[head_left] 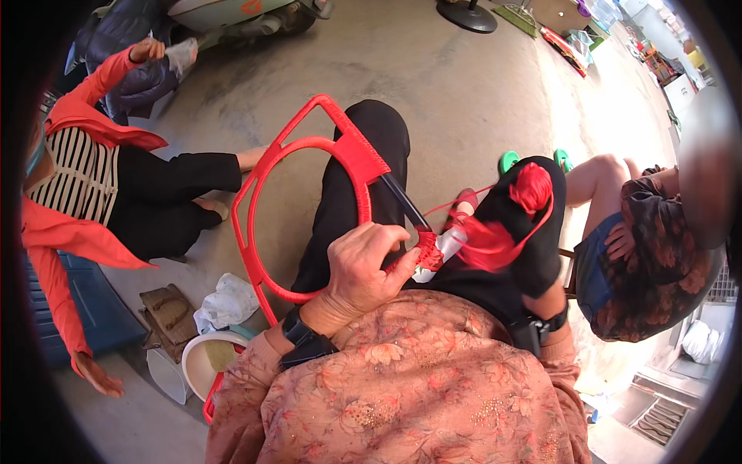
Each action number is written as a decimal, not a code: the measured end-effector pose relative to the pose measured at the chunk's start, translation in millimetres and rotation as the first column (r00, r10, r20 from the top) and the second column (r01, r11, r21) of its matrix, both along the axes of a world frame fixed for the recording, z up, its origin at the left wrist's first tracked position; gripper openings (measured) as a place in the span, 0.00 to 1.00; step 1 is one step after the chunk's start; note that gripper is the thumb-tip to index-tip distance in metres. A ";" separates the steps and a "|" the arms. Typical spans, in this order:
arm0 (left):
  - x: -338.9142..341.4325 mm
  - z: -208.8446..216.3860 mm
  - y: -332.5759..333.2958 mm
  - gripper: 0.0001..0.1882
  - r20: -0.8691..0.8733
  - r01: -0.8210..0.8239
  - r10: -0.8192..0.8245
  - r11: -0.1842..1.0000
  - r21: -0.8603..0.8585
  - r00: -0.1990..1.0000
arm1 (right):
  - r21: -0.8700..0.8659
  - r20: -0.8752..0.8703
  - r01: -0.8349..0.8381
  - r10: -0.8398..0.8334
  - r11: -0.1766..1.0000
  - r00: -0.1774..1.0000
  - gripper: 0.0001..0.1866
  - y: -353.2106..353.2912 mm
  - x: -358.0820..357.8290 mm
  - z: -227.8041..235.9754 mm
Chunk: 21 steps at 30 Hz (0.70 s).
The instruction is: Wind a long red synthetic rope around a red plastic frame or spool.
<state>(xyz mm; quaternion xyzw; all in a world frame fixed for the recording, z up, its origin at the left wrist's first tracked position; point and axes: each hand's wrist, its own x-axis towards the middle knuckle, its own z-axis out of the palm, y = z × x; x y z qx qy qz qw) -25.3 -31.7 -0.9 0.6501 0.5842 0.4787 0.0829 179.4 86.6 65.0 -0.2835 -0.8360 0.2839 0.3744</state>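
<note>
A ring-shaped frame [352,158] wrapped in red cord, with an angular outer bar, leans across my lap on the left. A stretch of its black rod [402,197] is bare. My left hand [362,267] is closed on the frame beside the bare rod, next to bunched red cord [427,251]. A ball of red cord [532,188] rests on my right knee. Loose loops of red cord [487,246] are smeared by motion between my thighs. Of my right arm, the strapped wrist [550,309] shows beside my right thigh; its fingers are hidden.
A person in a red jacket [93,116] is at the left, holding something pale. Another person in a dark flowered top [657,255] sits close on the right. Near my left side are a white bucket [202,363], a white bag [228,301] and a brown bag [170,317].
</note>
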 end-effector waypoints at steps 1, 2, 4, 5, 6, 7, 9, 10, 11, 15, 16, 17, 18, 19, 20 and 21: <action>2.5 1.7 3.5 0.09 0.024 -0.009 0.008 0.999 0.044 1.000 | -0.385 -0.017 0.033 -0.043 0.922 0.999 0.09 -4.6 7.1 14.6; 1.6 0.2 3.5 0.09 0.027 -0.013 0.012 0.999 0.043 1.000 | -0.252 0.059 -0.055 0.073 0.966 0.996 0.10 -4.4 7.1 30.5; 4.8 -3.4 5.8 0.08 -0.098 0.051 -0.054 0.998 -0.036 0.994 | -0.580 0.402 0.050 0.232 0.813 0.886 0.19 30.6 61.2 1.9; 6.2 -6.3 5.0 0.08 -0.090 0.051 -0.054 0.998 -0.038 0.994 | -0.582 0.408 0.055 0.233 0.812 0.882 0.19 32.5 69.5 3.1; 7.6 -7.8 3.5 0.07 -0.058 0.104 -0.107 0.993 -0.055 0.993 | -0.561 0.490 0.091 0.242 0.823 0.838 0.18 33.1 74.8 5.7; 8.4 -8.9 1.8 0.07 -0.026 0.156 -0.159 0.985 -0.069 0.987 | -0.537 0.566 0.124 0.248 0.834 0.786 0.17 31.0 79.2 9.8; 1.9 -4.9 -5.3 0.08 -0.070 0.132 -0.143 0.981 -0.144 0.987 | -0.196 0.611 0.097 0.044 0.976 0.791 0.17 -13.7 67.0 56.5; 2.0 -1.5 -4.4 0.08 -0.107 0.144 -0.167 0.970 -0.195 0.980 | 0.090 0.549 -0.087 0.023 0.992 0.836 0.15 -7.9 102.2 38.9; 3.3 -3.9 -2.2 0.08 -0.070 0.167 -0.180 0.973 -0.160 0.981 | -0.048 0.641 0.214 -0.134 0.976 0.756 0.15 14.8 156.0 1.4; 2.8 5.2 -4.5 0.08 -0.106 0.171 -0.193 0.967 -0.191 0.975 | 0.195 0.681 0.654 -0.581 0.731 0.447 0.17 31.4 238.2 -23.7; 5.3 9.0 -5.3 0.07 -0.115 0.131 -0.160 0.965 -0.226 0.980 | 0.190 0.682 0.655 -0.578 0.731 0.448 0.17 30.9 238.1 -26.9; 7.4 10.2 -5.8 0.07 -0.125 0.095 -0.131 0.961 -0.260 0.983 | -0.190 0.477 0.677 -0.536 0.711 0.697 0.17 27.8 228.0 -29.3; 9.3 9.2 -6.9 0.07 -0.128 0.100 -0.137 0.959 -0.264 0.982 | -0.536 0.180 0.532 -0.527 0.656 0.831 0.17 22.8 214.7 -32.4; 9.9 8.4 -9.1 0.08 -0.029 0.088 -0.106 0.928 -0.362 0.994 | -0.680 0.073 0.394 -0.478 0.618 0.875 0.16 10.8 176.9 -27.4; 13.9 11.3 -8.2 0.09 0.067 0.103 -0.082 0.892 -0.439 0.994 | -0.576 0.157 0.441 -0.437 0.688 0.886 0.17 -7.5 143.6 -14.3; 16.5 11.3 -6.6 0.09 0.063 0.110 -0.092 0.892 -0.437 0.994 | -0.475 0.347 0.516 -0.387 0.713 0.854 0.20 -16.6 138.3 -36.2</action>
